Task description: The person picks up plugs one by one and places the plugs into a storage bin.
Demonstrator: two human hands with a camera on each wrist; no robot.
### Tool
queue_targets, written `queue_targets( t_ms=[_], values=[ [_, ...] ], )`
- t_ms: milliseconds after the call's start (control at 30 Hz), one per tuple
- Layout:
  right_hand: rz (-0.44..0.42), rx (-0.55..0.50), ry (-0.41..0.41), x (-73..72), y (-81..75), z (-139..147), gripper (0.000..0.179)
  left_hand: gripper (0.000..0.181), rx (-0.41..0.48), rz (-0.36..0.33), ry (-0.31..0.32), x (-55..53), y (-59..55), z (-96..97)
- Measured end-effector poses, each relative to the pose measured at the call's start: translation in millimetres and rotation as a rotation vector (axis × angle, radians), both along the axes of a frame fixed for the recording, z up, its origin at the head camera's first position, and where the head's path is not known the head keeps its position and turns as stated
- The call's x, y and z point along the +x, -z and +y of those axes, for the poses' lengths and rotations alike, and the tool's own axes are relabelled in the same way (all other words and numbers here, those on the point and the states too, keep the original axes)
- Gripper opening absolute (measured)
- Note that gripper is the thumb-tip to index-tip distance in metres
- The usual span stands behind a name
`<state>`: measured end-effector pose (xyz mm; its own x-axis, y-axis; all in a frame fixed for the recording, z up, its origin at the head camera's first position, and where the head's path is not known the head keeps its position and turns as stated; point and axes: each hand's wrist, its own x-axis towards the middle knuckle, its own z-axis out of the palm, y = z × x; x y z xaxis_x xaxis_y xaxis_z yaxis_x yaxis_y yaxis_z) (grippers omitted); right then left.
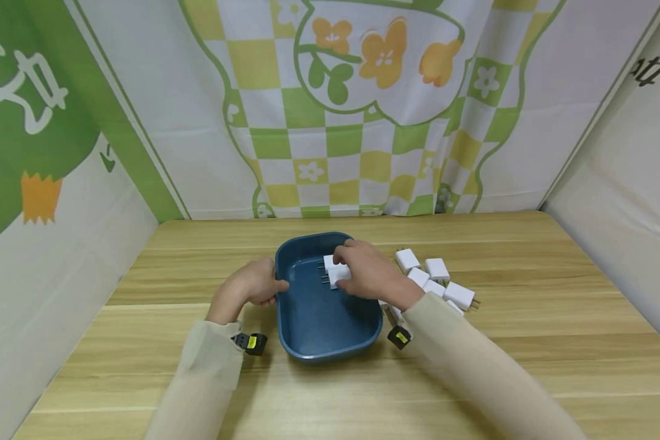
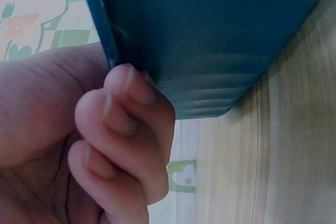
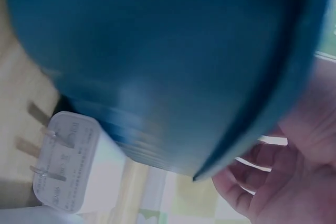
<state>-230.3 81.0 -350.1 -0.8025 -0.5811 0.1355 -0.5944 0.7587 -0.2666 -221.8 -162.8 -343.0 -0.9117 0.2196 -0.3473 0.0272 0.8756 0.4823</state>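
Note:
A deep blue plastic tray [image 1: 330, 353] with rounded corners sits on the table. My left hand [image 1: 257, 282] grips its left rim, thumb over the inside and fingers curled against the outer wall. That grip also shows in the left wrist view, where the fingers [image 2: 131, 124] press under the lip. My right hand [image 1: 371, 272] reaches over the right rim and holds a white plug charger [image 1: 338, 276] between thumb and fingers, its prongs facing left. Another white charger [image 1: 329, 261] lies right beside it in the tray. The tray wall hides the right fingertips in the right wrist view.
Right of the tray lies a loose group of several white chargers, among them one at the back [image 1: 407, 260] and one at the right [image 1: 459, 296]. Another charger [image 3: 73, 161] stands close to the tray's outer wall. A patterned curtain [image 1: 330, 153] hangs behind the wooden table [image 1: 198, 244].

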Motion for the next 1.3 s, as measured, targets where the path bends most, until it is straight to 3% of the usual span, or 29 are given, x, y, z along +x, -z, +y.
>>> queue_targets(
  t_ms=[400, 567, 900, 1300],
  values=[
    [0.049, -0.16, 0.048, 18.4, -5.1, 25, 0.034, 0.039, 0.002, 0.012, 0.009, 0.0, -0.5, -0.4],
    [0.082, -0.192, 0.084, 18.5, -4.7, 33, 0.031, 0.039, 0.003, 0.002, 0.007, -0.3, -0.4, -0.4],
    [0.054, -0.254, 0.149, 16.0, -8.8, 42, 0.031, 0.04, 0.008, -0.002, 0.003, -0.6, 1.2, -0.4],
    [0.029, -0.254, 0.187, 12.6, -12.0, 52, 0.035, 0.041, 0.006, 0.008, -0.003, -0.7, 0.7, -0.3]
  ],
)
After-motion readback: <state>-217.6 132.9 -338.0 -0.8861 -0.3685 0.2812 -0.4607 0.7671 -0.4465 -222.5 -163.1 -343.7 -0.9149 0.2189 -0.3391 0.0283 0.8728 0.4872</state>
